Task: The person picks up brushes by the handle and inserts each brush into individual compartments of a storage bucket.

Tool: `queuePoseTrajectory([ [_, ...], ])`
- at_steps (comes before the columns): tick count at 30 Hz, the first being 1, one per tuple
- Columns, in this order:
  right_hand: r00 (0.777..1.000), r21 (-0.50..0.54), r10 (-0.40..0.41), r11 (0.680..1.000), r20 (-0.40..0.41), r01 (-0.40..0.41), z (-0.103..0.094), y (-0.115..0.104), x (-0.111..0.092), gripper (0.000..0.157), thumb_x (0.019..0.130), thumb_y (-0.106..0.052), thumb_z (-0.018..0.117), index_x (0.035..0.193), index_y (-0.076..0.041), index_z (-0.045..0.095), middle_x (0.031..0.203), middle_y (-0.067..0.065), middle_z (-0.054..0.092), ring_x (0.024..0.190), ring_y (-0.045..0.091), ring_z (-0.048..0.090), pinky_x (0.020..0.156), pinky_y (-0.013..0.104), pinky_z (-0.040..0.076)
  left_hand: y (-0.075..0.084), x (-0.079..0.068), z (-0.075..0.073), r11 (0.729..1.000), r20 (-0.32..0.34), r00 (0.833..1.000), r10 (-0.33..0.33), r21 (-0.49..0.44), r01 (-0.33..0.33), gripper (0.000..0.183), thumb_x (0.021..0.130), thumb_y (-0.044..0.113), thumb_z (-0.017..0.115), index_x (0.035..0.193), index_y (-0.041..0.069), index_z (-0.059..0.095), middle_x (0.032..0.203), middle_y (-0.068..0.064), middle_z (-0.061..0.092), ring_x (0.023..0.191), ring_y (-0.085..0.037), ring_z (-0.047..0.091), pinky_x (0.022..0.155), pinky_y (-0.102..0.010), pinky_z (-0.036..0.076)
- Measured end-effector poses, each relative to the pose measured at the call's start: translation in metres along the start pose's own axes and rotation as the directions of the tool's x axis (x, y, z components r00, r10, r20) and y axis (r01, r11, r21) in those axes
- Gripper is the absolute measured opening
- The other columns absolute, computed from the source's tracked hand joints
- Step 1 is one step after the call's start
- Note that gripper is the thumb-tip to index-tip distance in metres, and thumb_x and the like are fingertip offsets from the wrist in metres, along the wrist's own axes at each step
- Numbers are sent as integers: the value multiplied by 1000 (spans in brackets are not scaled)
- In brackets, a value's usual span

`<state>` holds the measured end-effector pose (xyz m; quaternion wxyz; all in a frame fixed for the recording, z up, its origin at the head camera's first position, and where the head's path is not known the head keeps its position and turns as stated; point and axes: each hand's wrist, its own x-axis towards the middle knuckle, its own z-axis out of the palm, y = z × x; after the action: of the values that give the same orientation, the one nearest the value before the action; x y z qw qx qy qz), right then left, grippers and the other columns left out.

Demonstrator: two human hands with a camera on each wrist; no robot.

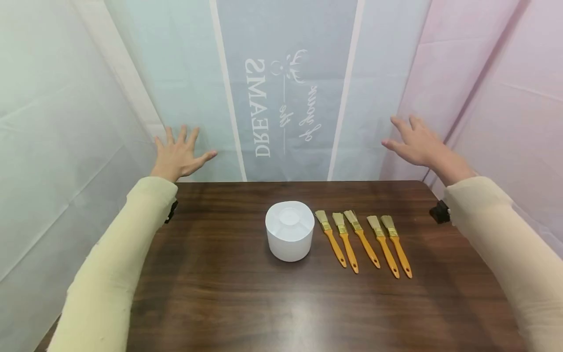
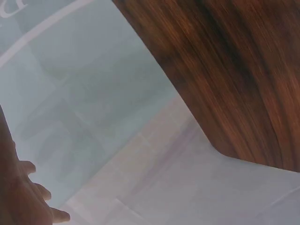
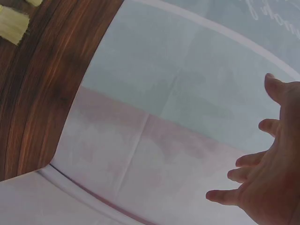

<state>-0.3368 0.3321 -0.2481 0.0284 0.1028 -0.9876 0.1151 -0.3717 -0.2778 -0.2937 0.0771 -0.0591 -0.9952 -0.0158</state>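
My left hand (image 1: 176, 155) is raised past the far left edge of the table, fingers spread, holding nothing. Over the far right edge my right hand (image 1: 418, 143) is held up too, its fingers apart and nothing in them. A white round container (image 1: 289, 244) with divided compartments stands near the table's middle. To its right lie several paintbrushes (image 1: 347, 247) with orange handles and pale bristles, bristle ends pointing away from me. Both hands are apart from these things. In the right wrist view, pale paintbrush bristles (image 3: 13, 23) show at the upper left corner.
The dark wood-grain table (image 1: 211, 293) has rounded far corners. Pale cloth (image 1: 286, 29) with mirrored lettering hangs behind it, and more cloth (image 1: 57, 122) closes in the left and right sides. A small black device (image 1: 440, 212) sits by the right cuff.
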Motion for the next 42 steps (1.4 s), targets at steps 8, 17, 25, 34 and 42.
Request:
queuePoseTrajectory([
  [8, 999, 37, -11, 999, 35, 10, 7, 1, -21, 86, 108, -55, 40, 166, -6, -1, 161, 45, -9, 144, 71, 7, 110, 83, 13, 13, -11, 2, 999, -10, 1000, 27, -31, -28, 109, 88, 92, 24, 168, 22, -1, 172, -25, -2, 151, -61, -15, 112, -84, -7],
  [17, 998, 74, -36, 997, 42, 33, 17, 5, -48, 88, 107, -55, 44, 166, -9, -3, 164, 41, 1, 146, 66, 14, 109, 82, 19, 29, -31, 6, 995, -72, 994, 76, -56, -80, 106, 90, 89, 31, 168, 22, 6, 173, -23, 4, 154, -58, -12, 114, -83, -3],
  [25, 997, 68, -57, 996, 53, 53, 33, 6, -74, 90, 105, -52, 51, 165, -3, 5, 162, 40, 18, 140, 64, 31, 109, 79, 27, 44, -53, 14, 986, -133, 982, 133, -86, -146, 103, 92, 85, 40, 168, 23, 8, 172, -23, 11, 154, -59, -4, 115, -82, 0],
  [34, 993, 176, -76, 983, 85, 60, 59, 7, -100, 79, 106, -43, 55, 161, 2, 19, 137, 40, 56, 121, 58, 57, 96, 70, 47, 57, -85, 37, 963, -91, 985, 149, -214, -165, 112, 87, 80, 58, 168, 26, 2, 174, -17, 9, 157, -52, -8, 117, -80, 4],
  [42, 991, 245, -64, 969, 117, 34, 85, 16, -115, 78, 103, -39, 63, 157, 4, 26, 132, 39, 60, 111, 52, 66, 92, 66, 52, 77, -110, 55, 897, -99, 977, 190, -388, -214, 119, 82, 71, 73, 168, 25, 5, 174, -13, 13, 159, -46, 5, 123, -71, 13],
])
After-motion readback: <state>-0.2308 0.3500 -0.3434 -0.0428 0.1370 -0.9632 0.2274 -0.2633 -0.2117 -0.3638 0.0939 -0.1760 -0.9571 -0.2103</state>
